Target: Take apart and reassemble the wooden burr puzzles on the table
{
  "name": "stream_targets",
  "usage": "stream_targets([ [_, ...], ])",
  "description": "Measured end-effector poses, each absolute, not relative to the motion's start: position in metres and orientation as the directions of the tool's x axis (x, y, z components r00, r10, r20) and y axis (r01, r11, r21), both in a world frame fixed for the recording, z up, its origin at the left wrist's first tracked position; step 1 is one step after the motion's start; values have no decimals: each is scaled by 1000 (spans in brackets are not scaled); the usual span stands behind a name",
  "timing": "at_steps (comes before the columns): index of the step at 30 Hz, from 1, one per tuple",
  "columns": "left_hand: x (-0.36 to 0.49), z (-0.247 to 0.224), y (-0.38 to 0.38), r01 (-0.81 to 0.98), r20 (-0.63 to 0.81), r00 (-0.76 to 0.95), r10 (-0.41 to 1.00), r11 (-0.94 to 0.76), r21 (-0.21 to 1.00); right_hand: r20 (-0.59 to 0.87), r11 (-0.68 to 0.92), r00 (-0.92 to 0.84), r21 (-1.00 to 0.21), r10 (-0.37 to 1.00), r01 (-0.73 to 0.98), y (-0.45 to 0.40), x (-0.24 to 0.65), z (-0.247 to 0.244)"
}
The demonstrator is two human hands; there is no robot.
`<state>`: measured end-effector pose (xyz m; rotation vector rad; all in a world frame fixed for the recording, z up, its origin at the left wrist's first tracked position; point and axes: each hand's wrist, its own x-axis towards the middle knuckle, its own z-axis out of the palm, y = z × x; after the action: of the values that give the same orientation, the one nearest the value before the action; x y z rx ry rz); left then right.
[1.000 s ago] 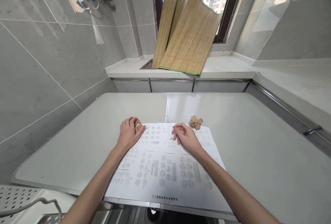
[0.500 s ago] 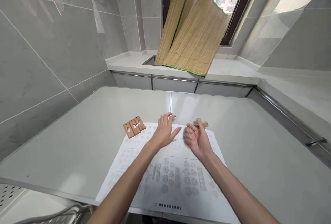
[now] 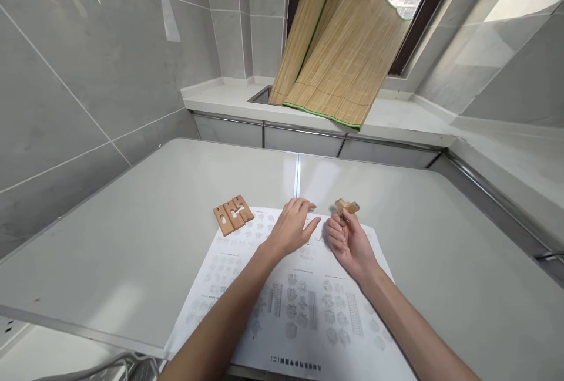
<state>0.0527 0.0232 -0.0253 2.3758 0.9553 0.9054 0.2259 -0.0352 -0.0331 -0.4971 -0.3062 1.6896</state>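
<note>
Over the top part of a printed paper sheet [image 3: 291, 304] is my left hand [image 3: 293, 228], its fingers spread and nothing held. To its right, my right hand [image 3: 350, 240] has its fingers curled, with thumb and forefinger pinched on a small light wooden piece [image 3: 348, 207] at the sheet's upper right edge. The piece looks cross-like; its lower part is hidden by the fingers. Three flat brown wooden blocks [image 3: 234, 215] with cut-out holes lie side by side at the sheet's upper left corner, left of my left hand.
The pale folding table [image 3: 123, 240] has a seam down its middle. Behind it, a bamboo mat [image 3: 339, 52] leans on a white ledge [image 3: 211, 96] before a window. Grey tiled wall stands at the left, and a metal rail runs along the right.
The wooden piece at my right hand has turned and shows more of its faces. My left hand keeps its spread pose. The whole view has shifted slightly.
</note>
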Motion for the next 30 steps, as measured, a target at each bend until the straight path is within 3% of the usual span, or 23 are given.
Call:
stream_targets([
  [3, 57, -22, 20, 346, 355, 480, 802, -545, 764, -123, -252, -221, -513, 968, -821, -39, 220, -29],
  [7, 62, -16, 18, 36, 139, 479, 867, -178, 983, -61, -338, -365, -546, 929, -767, -48, 218, -22],
  [11, 63, -9, 15, -204, 50, 701, 711, 132, 970, 2, -368, -452, -576, 892, -730, -53, 219, -18],
  [14, 62, -6, 12, -286, 58, 754, 655, 248, 925, 14, -355, -467, -630, 884, -690, -54, 217, -17],
  [22, 59, -11, 11, -418, 79, 717, 693, 336, 844, -108, -340, -401, -750, 909, -567, -51, 211, -17],
  [26, 59, -10, 10, -383, 82, 689, 720, 266, 885, -86, -226, -295, -848, 951, -479, -51, 210, -17],
  [30, 59, -8, 8, -334, 121, 631, 766, 128, 934, -16, -59, -163, -963, 987, -262, -52, 209, -21],
])
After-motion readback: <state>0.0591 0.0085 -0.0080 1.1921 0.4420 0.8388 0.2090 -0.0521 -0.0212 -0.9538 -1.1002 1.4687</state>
